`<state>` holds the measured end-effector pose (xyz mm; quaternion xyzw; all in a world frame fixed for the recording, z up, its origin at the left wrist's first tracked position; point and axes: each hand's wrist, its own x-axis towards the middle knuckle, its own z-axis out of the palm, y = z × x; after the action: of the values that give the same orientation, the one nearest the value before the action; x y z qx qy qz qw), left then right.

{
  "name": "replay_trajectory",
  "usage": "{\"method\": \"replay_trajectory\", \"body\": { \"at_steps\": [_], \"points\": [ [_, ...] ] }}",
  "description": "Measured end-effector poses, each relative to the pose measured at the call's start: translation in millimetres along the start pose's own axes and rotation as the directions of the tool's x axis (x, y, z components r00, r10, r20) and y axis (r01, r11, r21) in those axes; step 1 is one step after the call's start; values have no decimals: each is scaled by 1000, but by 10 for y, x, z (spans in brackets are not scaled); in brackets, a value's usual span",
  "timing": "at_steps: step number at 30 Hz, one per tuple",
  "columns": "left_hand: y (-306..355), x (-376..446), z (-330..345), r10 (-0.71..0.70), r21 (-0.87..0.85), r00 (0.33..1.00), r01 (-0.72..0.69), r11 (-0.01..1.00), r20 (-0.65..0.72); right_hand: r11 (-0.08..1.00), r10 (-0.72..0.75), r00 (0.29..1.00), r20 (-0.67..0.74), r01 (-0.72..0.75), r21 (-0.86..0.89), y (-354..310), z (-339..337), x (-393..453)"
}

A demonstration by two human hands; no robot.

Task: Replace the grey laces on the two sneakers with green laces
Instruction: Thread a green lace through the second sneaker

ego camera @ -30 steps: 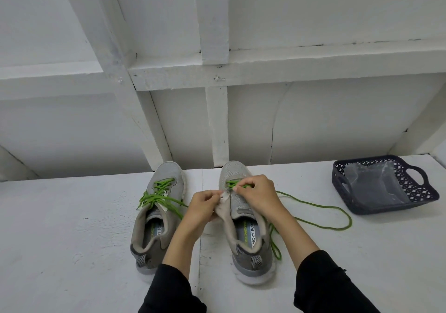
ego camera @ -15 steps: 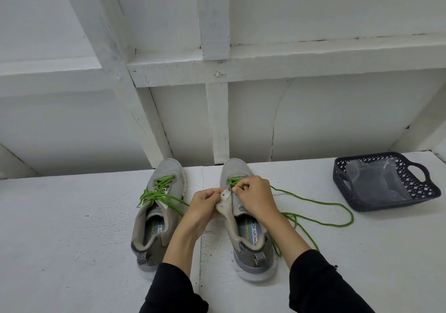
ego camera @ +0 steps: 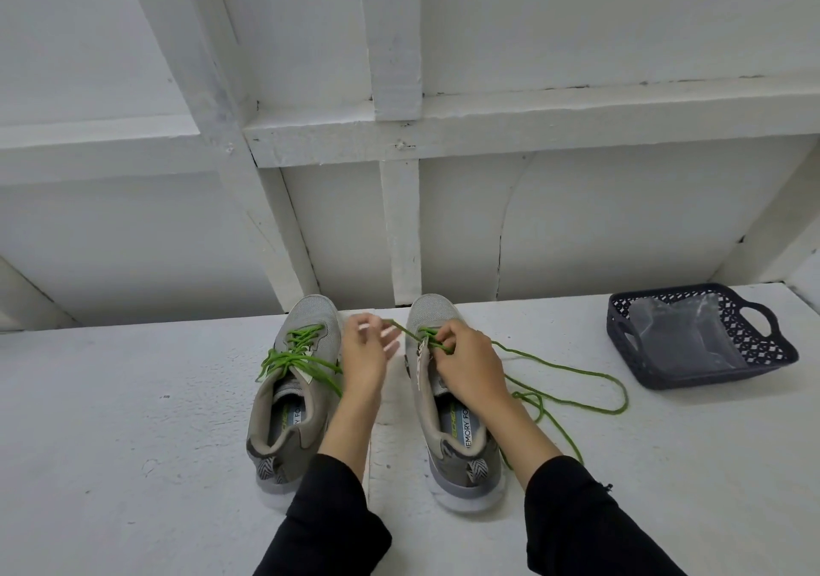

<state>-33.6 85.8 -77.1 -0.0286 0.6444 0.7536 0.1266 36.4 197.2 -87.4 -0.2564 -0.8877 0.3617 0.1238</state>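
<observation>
The right sneaker stands on the white surface, toe toward the wall, heel toward the person. The right hand rests over its eyelets, fingers pinching the green lace; the loose end loops away to the right. The left hand, just beside the toe, pulls a lace strand; blur hides its grip. The left sneaker lies parallel, laced green. Far right, a dark basket holds a clear plastic bag

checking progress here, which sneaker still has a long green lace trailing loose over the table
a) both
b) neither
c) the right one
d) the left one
c: the green lace runs from the right sneaker out across the table; the left sneaker is laced.
</observation>
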Motion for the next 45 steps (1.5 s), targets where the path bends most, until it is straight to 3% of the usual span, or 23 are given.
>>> {"method": "replay_trajectory", "body": {
  "at_steps": [3,4,6,9,11,12,13,17,20,22,23,25,26,28,30,31,33,35,38,40,41,43,45],
  "points": [
    [297,64,-142,21,-244,995,-45,969,-100,1000,3,999,-51,-3,-12,17,-12,-17],
    [356,83,-211,62,-191,993,-80,978,-97,1000,22,997,-78,-21,17,22,-27,-23],
    [411,86,-355,211,164,977,-208,964,0,993,77,987,-142,-63,104,49,-72,-28],
    [318,65,-471,278,700,893,-450,555,354,971,135,966,-220,-85,225,131,-181,-25],
    [195,57,-448,146,829,864,-504,241,483,964,151,954,-259,-84,253,185,-278,-16],
    [145,49,-407,109,841,860,-511,179,499,962,153,949,-277,-80,259,204,-330,-12],
    [116,36,-362,110,829,856,-517,213,505,961,152,943,-295,-72,266,216,-385,-4],
    [137,-9,-274,197,568,917,-373,733,348,966,157,917,-367,-65,251,246,-573,38],
    [267,5,-269,37,8,982,-39,999,186,978,144,906,-399,-69,198,279,-620,66],
    [359,49,-309,-32,-336,993,69,939,116,979,134,914,-383,-63,193,290,-616,84],
    [382,70,-344,-25,-315,996,49,948,80,979,131,922,-365,-62,193,289,-608,89],
    [386,82,-417,117,107,990,-126,986,81,979,120,933,-341,-54,197,281,-586,99],
    [372,62,-450,213,364,963,-259,895,163,978,114,935,-335,-46,203,277,-577,101],
    [271,68,-477,210,706,891,-448,549,402,975,98,940,-328,-25,221,252,-562,100],
    [145,82,-431,82,837,859,-512,195,506,971,66,946,-316,12,238,207,-554,94],
    [112,80,-385,83,840,852,-524,143,517,969,43,951,-307,35,244,181,-551,90],
    [51,98,-323,143,782,845,-531,325,515,965,2,959,-282,72,254,138,-553,90],
    [39,82,-269,239,634,881,-463,619,409,964,-11,971,-237,73,255,122,-556,95],
    [173,11,-173,81,94,979,-100,991,185,969,-4,989,-148,40,243,152,-529,95],
    [295,-3,-171,-17,-277,989,58,959,147,972,-10,995,-97,33,231,175,-487,69],
    [329,7,-192,-11,-273,992,46,961,127,973,-13,997,-79,31,229,183,-463,49],
    [338,22,-252,141,154,982,-160,975,129,969,6,998,-68,11,248,206,-410,12],
    [256,20,-306,300,648,904,-428,630,306,964,56,993,-105,-26,265,237,-357,-33]
  ]
}}
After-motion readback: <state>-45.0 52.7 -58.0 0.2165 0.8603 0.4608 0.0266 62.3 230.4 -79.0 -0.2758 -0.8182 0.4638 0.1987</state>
